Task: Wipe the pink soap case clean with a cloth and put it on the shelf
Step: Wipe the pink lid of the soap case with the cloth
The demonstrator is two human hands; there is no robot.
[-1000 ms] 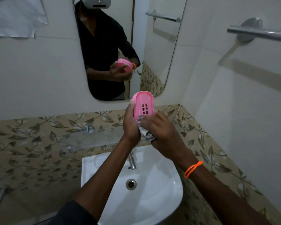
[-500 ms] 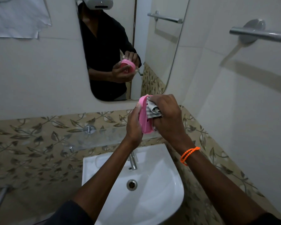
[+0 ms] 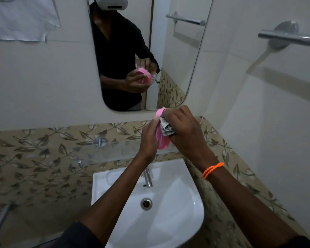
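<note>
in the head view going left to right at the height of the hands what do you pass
shelf bracket → glass shelf → left hand → pink soap case → cloth → right hand → leaf-pattern tiles → plain white wall

no legible text, labels, brands, numbers or signs anywhere in view, paper sheet (image 3: 21,18) on the wall at 10 o'clock shows no readable marks
</note>
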